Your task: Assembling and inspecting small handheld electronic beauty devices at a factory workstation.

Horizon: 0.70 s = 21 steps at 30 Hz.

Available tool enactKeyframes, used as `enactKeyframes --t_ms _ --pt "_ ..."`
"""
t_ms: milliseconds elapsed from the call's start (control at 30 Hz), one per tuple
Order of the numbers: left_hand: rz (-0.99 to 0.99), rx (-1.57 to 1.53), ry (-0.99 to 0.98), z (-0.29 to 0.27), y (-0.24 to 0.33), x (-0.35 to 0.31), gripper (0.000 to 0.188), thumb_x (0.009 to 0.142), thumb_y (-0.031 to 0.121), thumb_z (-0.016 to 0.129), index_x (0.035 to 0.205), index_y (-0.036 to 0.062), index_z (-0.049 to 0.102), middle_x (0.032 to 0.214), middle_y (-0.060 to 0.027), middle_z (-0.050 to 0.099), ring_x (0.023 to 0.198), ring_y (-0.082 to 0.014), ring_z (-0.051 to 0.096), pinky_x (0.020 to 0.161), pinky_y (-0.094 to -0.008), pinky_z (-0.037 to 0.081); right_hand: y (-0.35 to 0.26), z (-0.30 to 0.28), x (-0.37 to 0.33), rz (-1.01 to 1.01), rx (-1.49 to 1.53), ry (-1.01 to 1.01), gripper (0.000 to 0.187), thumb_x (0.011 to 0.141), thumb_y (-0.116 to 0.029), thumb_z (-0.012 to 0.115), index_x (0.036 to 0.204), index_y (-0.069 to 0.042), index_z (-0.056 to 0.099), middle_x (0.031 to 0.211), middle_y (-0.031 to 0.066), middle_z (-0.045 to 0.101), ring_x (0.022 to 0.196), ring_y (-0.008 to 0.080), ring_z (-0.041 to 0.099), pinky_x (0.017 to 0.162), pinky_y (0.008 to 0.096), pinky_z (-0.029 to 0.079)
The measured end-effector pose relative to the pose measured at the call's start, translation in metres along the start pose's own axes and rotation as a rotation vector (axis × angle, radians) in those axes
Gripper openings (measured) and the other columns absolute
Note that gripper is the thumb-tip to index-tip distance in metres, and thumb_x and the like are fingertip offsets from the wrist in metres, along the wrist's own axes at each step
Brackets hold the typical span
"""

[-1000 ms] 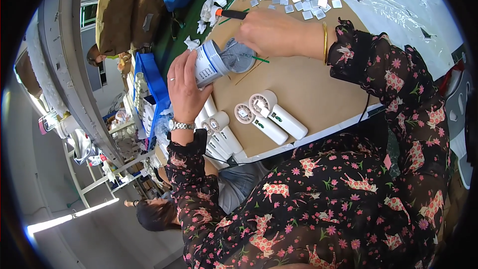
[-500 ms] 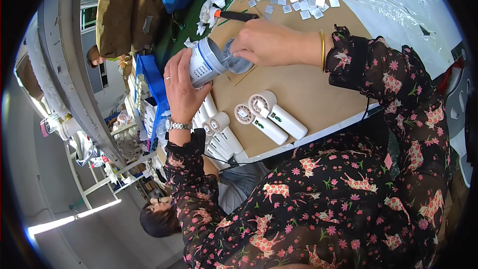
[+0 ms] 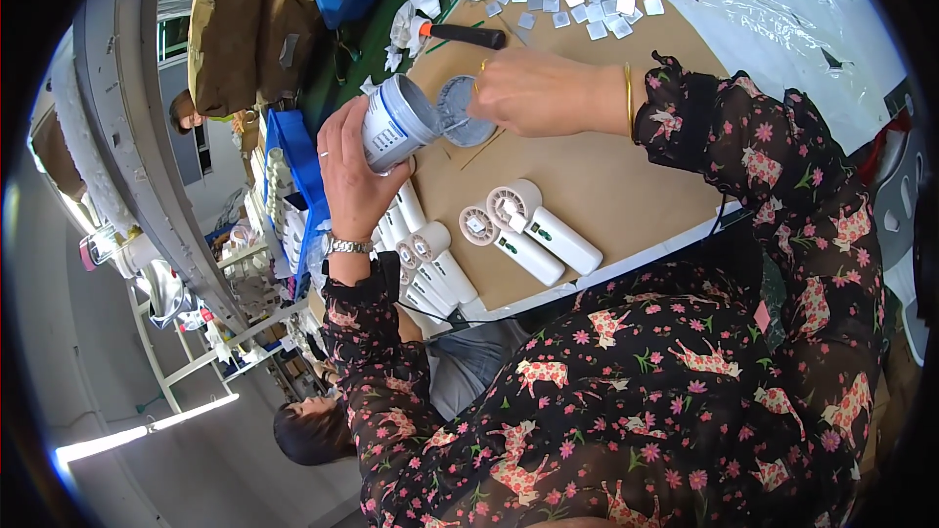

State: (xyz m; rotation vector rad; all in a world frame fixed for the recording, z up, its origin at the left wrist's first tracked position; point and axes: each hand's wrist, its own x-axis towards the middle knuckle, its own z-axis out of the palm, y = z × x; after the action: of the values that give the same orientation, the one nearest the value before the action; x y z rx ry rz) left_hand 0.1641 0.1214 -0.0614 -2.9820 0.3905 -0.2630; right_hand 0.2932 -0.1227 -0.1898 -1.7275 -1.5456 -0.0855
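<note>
My left hand [image 3: 354, 161] is wrapped round a white plastic jar [image 3: 389, 132] with a blue-and-white label, tilted with its open mouth to the right. Grey paste shows inside the jar. Beside the mouth lies a shallow round lid [image 3: 473, 130] smeared with the same grey paste. My right hand [image 3: 523, 93] is closed in a pinch over the lid, on a thin stick [image 3: 454, 125] whose tip is at the paste, close to the jar's rim. Most of the stick is hidden by my fingers. Below sit two white handheld fans [image 3: 546, 235], side by side.
More white fans [image 3: 435, 259] lie by my left wrist. A black-and-orange handled tool [image 3: 465, 34] rests beyond the jar, beside crumpled tissue [image 3: 406, 24]. Several small square pieces [image 3: 577, 0] are scattered at the far side. Brown cardboard [image 3: 626, 196] covers the table. Another person [image 3: 313, 425] sits at the left.
My right hand has shifted slightly to the right, baring more of the paste-smeared lid. The jar in my left hand has turned a little.
</note>
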Motion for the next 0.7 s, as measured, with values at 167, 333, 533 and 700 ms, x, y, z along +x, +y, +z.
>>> enactKeyframes --t_ms 167,333,533,700 --pt "-0.012 0.000 0.002 0.001 -0.002 0.000 0.090 0.060 0.009 0.087 0.145 0.0070 0.056 0.140 -0.0150 0.062 0.130 -0.0393 0.056 0.113 -0.0490 0.044 0.003 0.004 -0.002 -0.016 -0.129 -0.013 0.005 0.079 -0.001 0.067 0.076 0.003 0.067 0.074 0.0223 0.067 0.078 0.0419 0.070 0.071 0.0508 0.056" --pt "-0.015 -0.006 -0.006 0.004 -0.002 0.000 0.090 0.060 0.008 0.086 0.144 0.0072 0.056 0.139 -0.0148 0.062 0.129 -0.0396 0.056 0.113 -0.0491 0.044 0.010 0.007 -0.002 -0.025 -0.175 0.046 0.006 0.079 -0.001 0.067 0.074 0.002 0.067 0.073 0.0216 0.068 0.077 0.0414 0.070 0.070 0.0505 0.057" --pt "-0.010 -0.014 -0.004 0.006 -0.002 0.000 0.089 0.060 0.007 0.085 0.144 0.0073 0.056 0.139 -0.0147 0.062 0.129 -0.0399 0.056 0.113 -0.0494 0.044 0.013 0.003 -0.003 0.032 -0.149 0.022 0.009 0.082 -0.005 0.068 0.075 0.001 0.068 0.072 0.0215 0.067 0.075 0.0414 0.069 0.069 0.0510 0.056" --pt "-0.008 -0.012 -0.009 0.007 -0.004 -0.001 0.088 0.060 0.006 0.085 0.144 0.0074 0.056 0.139 -0.0147 0.062 0.130 -0.0402 0.056 0.113 -0.0499 0.044 0.012 0.001 -0.002 0.076 -0.092 0.043 0.013 0.084 -0.008 0.068 0.075 0.000 0.068 0.071 0.0218 0.066 0.074 0.0418 0.068 0.067 0.0516 0.054"
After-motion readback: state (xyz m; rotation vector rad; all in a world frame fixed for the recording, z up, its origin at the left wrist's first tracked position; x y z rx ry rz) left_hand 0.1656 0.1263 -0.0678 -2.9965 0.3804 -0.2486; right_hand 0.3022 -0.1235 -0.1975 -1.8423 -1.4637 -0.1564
